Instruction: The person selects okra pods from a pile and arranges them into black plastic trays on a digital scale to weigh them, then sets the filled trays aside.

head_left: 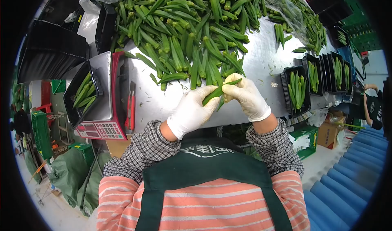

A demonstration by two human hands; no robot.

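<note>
My left hand [192,112], in a white glove, is closed around a green okra pod [213,94] in front of my apron. My right hand [247,98], also gloved in white, pinches the okra near its other end, close beside the left fingertips. A green tip shows past the right fingers; whether it belongs to the same pod I cannot tell. Just beyond both hands a large heap of loose okra [183,31] covers the metal table [151,104].
At left, a red-edged scale [107,129] bears a black tray [83,93] with okra. A red utility knife [130,108] lies beside it. Stacked black trays [55,53] stand further left. At right are filled black trays [297,90], a plastic bag [288,6] and blue rollers [347,178].
</note>
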